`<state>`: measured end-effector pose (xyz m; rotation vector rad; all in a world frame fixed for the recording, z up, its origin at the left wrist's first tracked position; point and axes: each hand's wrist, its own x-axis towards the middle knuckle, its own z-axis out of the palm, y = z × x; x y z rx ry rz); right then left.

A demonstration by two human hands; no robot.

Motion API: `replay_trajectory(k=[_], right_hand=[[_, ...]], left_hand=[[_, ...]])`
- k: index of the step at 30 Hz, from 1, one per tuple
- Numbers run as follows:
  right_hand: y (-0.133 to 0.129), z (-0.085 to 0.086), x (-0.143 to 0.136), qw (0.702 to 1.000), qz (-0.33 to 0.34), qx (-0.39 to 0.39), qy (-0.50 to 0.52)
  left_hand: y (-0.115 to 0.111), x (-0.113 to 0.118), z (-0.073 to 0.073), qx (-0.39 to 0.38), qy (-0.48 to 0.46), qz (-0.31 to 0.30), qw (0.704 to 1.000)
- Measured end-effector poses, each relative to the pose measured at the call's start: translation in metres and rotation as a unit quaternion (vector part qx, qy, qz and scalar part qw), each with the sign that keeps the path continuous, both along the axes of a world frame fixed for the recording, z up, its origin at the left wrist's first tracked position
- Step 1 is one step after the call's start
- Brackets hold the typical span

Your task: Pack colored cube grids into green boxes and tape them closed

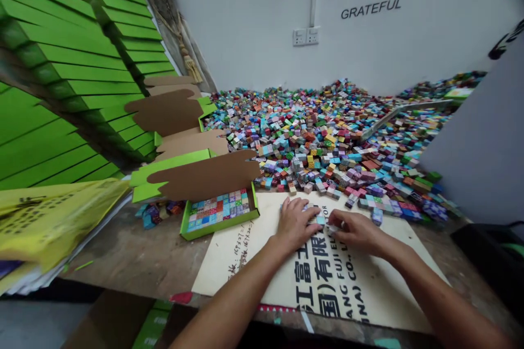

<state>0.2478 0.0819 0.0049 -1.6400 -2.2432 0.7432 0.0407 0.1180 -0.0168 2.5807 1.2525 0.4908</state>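
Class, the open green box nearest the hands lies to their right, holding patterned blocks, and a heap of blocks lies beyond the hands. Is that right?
The side is wrong: the head view shows the open green box to the left of the left hand and right hand. It does hold patterned blocks, and the heap lies beyond.

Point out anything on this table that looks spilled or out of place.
The small blocks stand out: most lie in a loose jumble, as if tipped out, unlike the rows inside the open box. Some lie apart, left of that box. A green scrap lies stray on the table.
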Motion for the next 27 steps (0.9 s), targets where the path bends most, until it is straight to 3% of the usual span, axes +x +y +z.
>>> replay_trajectory(k=[2, 6, 11, 16, 22, 25, 27], right_hand=[[0.006, 0.003, 0.007, 0.999, -0.022, -0.007, 0.028], [0.039, 0.002, 0.0, 0.991, -0.057, 0.071, 0.094], [0.082, -0.01, -0.054, 0.991, 0.002, 0.121, 0.058], [0.091, -0.019, -0.091, 0.988, 0.089, 0.124, 0.034], [0.092, -0.021, -0.087, 0.978, 0.175, 0.1, 0.056], [0.085, -0.012, -0.074, 0.981, 0.147, 0.106, 0.066], [0.074, -0.004, -0.054, 0.986, 0.094, 0.124, 0.064]], left_hand=[[-0.001, 0.0, 0.003, -0.002, 0.006, -0.001, 1.0], [-0.006, -0.01, 0.01, 0.013, 0.008, 0.023, 1.0], [-0.018, -0.038, 0.006, 0.009, 0.025, 0.067, 0.997], [-0.023, -0.048, -0.006, 0.023, -0.002, 0.041, 0.999], [-0.017, -0.049, -0.013, 0.031, -0.022, 0.038, 0.999], [-0.014, -0.053, -0.011, 0.034, -0.014, 0.025, 0.999], [-0.013, -0.053, -0.007, 0.043, -0.005, 0.037, 0.998]])
